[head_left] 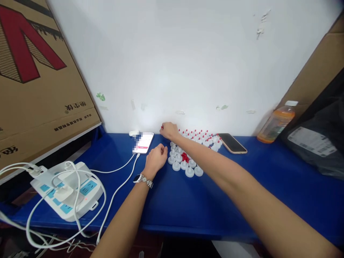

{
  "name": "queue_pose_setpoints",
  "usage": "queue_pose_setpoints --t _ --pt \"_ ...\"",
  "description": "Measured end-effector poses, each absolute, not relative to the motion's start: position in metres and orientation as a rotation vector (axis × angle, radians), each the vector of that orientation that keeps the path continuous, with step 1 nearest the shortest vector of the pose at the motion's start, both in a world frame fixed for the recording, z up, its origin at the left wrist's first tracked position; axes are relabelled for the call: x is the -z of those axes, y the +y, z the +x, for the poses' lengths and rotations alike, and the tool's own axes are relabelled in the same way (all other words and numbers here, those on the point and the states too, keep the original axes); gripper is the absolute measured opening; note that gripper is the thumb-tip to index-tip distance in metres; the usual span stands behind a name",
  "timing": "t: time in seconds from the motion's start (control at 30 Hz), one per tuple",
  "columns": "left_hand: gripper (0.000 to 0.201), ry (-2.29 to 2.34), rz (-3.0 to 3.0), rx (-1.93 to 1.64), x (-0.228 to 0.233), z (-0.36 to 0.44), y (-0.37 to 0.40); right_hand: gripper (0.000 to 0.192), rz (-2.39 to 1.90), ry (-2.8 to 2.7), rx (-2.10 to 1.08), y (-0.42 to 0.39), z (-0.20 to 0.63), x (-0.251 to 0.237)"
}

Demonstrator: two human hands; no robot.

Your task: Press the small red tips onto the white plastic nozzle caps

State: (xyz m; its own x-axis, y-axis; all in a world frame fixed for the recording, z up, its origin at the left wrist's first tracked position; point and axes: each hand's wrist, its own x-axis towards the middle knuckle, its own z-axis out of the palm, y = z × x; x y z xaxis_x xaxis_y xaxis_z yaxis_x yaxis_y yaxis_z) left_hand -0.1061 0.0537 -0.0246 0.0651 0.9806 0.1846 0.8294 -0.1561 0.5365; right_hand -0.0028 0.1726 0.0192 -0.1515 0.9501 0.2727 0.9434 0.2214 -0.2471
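My right hand (169, 131) reaches across to the back of the table near the wall. Its fingers are pinched, and a small red cap (162, 127) shows at their tips. My left hand (157, 157), with a watch on the wrist, rests closer to me with curled fingers; what lies in them, if anything, is hidden. Just right of it stand several white round plastic pieces (176, 166) with short nozzles. A small heap of loose red caps (185, 157) lies among them. Behind my right forearm are more white pieces with red caps (201, 135) on top, partly covered by the arm.
A phone with a lit screen (144, 143) lies left on the blue table (172, 208), a dark phone (233, 143) right. A power strip (70, 190) with looping white cables fills the left. An orange drink bottle (278, 122) and black bag (317, 139) stand right; a cardboard box (40, 104) leans left.
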Motion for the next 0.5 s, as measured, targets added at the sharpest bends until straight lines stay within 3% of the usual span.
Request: queue_pose_setpoints --t 0.23,0.5 --pt "0.037 1.496 2.11 -1.174 0.01 -0.092 0.037 0.026 -1.075 -1.958 -0.169 0.068 0.085 -0.021" --pt "0.026 1.219 2.686 -1.099 -0.009 -0.051 0.011 0.032 -1.016 -1.861 -0.237 -0.006 0.114 -0.008"
